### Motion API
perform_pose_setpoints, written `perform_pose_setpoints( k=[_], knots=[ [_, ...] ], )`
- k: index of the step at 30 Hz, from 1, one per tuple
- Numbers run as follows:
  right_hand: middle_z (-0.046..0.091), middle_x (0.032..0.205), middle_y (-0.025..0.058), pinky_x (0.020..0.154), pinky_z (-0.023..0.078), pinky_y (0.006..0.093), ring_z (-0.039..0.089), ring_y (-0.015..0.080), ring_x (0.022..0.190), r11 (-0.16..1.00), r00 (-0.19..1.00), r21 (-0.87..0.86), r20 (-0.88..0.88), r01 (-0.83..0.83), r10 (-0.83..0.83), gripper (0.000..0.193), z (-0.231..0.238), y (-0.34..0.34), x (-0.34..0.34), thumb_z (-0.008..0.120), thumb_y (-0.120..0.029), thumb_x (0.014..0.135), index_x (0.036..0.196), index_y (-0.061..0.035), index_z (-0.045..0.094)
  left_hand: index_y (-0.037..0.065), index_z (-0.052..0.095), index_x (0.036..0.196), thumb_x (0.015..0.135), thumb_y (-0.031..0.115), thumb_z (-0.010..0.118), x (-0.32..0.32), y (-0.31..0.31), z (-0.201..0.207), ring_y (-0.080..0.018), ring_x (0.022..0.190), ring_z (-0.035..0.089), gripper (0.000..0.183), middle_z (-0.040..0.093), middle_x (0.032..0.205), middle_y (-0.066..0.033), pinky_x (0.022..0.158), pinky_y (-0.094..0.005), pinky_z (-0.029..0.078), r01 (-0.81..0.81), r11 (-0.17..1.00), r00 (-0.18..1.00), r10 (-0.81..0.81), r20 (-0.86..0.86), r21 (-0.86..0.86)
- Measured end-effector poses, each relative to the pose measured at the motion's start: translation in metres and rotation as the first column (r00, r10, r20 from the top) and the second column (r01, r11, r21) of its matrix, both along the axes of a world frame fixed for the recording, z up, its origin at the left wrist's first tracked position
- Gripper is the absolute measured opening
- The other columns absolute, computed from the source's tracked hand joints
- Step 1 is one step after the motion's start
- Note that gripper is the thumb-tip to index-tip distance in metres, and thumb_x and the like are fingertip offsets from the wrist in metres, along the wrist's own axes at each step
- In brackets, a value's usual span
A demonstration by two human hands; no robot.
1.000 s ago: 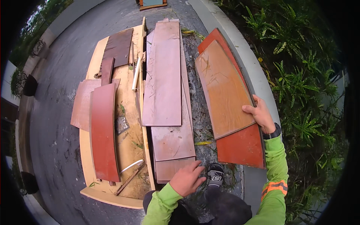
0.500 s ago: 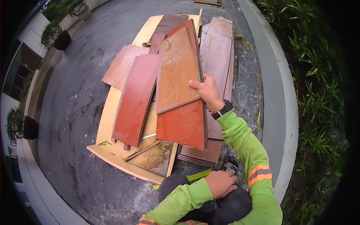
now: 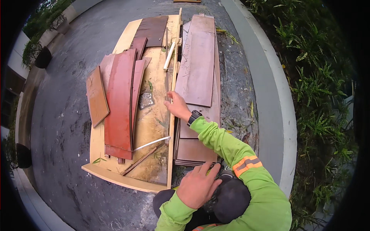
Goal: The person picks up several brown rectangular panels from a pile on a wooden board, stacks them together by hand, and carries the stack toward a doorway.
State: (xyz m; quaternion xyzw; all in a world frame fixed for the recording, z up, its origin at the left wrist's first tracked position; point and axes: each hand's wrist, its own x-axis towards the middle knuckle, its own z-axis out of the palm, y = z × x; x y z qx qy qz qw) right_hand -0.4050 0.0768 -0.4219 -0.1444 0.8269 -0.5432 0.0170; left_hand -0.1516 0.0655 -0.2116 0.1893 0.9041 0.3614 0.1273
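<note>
My right hand [image 3: 178, 106], with a dark watch at the wrist, reaches over the right side of a shallow pale wooden panel with raised edges [image 3: 131, 185]. Its fingers are slightly apart near a thin brown strip [image 3: 167, 81]; I see nothing held. Fingers spread, my left hand [image 3: 198, 184] hovers low, above my bent knees. Red planks [image 3: 120, 104] lie stacked on the panel's left half. A smaller orange-brown board [image 3: 97, 96] rests tilted beside them, overhanging the panel's left edge. To the right of the panel, several pinkish-brown planks [image 3: 198, 73] lie piled.
A dark brown board [image 3: 150, 30] lies at the panel's far end. A white strip [image 3: 152, 143], a narrow wooden stick [image 3: 140, 159] and a short pale piece [image 3: 169, 56] are on the panel. A grey kerb [image 3: 275, 104] and green plants [image 3: 322, 104] border the right.
The orange-brown board and red planks, held in my right hand before, now lie on the panel's left side. My right hand has let go and moved left; my left hand has spread its fingers.
</note>
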Motion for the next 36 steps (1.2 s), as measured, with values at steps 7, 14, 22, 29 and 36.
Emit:
perform_pose_setpoints(
  k=[7, 14, 22, 29, 36],
  knots=[
    [0.051, 0.128, 0.0187, 0.100, 0.038, 0.0445, 0.047, 0.0365, 0.119, 0.818, 0.845, 0.271, 0.032, 0.507, -0.534, 0.051, -0.034, 0.161, -0.025, 0.067, -0.027, 0.080, 0.122, -0.0013, 0.051, 0.000, 0.051, 0.126, 0.086, 0.021, 0.067, -0.028, 0.024, -0.005, -0.0366, 0.105, 0.057, 0.048, 0.055, 0.121, -0.0183, 0.086, -0.0405, 0.049, -0.075, 0.990, 0.995, 0.083, -0.062, 0.120],
    [0.054, 0.120, 0.0230, 0.100, 0.038, 0.0436, 0.048, 0.0389, 0.116, 0.821, 0.883, 0.376, 0.015, 0.430, -0.469, 0.056, -0.055, 0.166, -0.017, 0.069, -0.030, 0.079, 0.120, 0.0040, 0.052, -0.001, 0.047, 0.128, 0.087, 0.021, 0.065, -0.033, 0.026, -0.008, -0.0370, 0.112, 0.053, 0.050, 0.051, 0.124, -0.0202, 0.092, -0.0407, 0.046, -0.064, 0.980, 0.997, 0.072, -0.039, 0.189],
    [0.041, 0.133, 0.0206, 0.102, 0.033, 0.0525, 0.037, 0.0405, 0.125, 0.707, 0.840, 0.544, 0.007, 0.452, -0.542, 0.064, -0.045, 0.155, -0.031, 0.070, -0.034, 0.077, 0.128, -0.0021, 0.048, -0.002, 0.047, 0.129, 0.089, 0.024, 0.063, -0.031, 0.008, 0.000, -0.0378, 0.113, 0.052, 0.050, 0.052, 0.126, -0.0202, 0.095, -0.0403, 0.044, -0.199, 0.976, 0.978, 0.204, -0.048, 0.086],
    [0.037, 0.136, 0.0181, 0.103, 0.027, 0.0574, 0.032, 0.0407, 0.127, 0.719, 0.808, 0.519, 0.088, 0.462, -0.582, 0.059, -0.049, 0.145, -0.031, 0.066, -0.037, 0.077, 0.123, -0.0028, 0.054, -0.004, 0.053, 0.121, 0.088, 0.021, 0.062, -0.118, -0.035, -0.070, -0.0369, 0.098, 0.062, 0.042, 0.061, 0.111, -0.0239, 0.088, -0.0407, 0.049, -0.356, 0.907, 0.934, 0.347, 0.083, 0.223],
    [0.038, 0.138, 0.0141, 0.104, 0.027, 0.0563, 0.032, 0.0356, 0.130, 0.842, 0.855, 0.345, 0.170, 0.414, -0.490, 0.050, -0.042, 0.164, -0.027, 0.067, -0.036, 0.079, 0.116, -0.0038, 0.060, -0.002, 0.052, 0.123, 0.085, 0.021, 0.063, -0.269, -0.048, -0.246, -0.0368, 0.111, 0.054, 0.046, 0.055, 0.123, -0.0219, 0.094, -0.0465, 0.044, -0.599, 0.801, 0.784, 0.582, -0.214, -0.014]
  ],
)
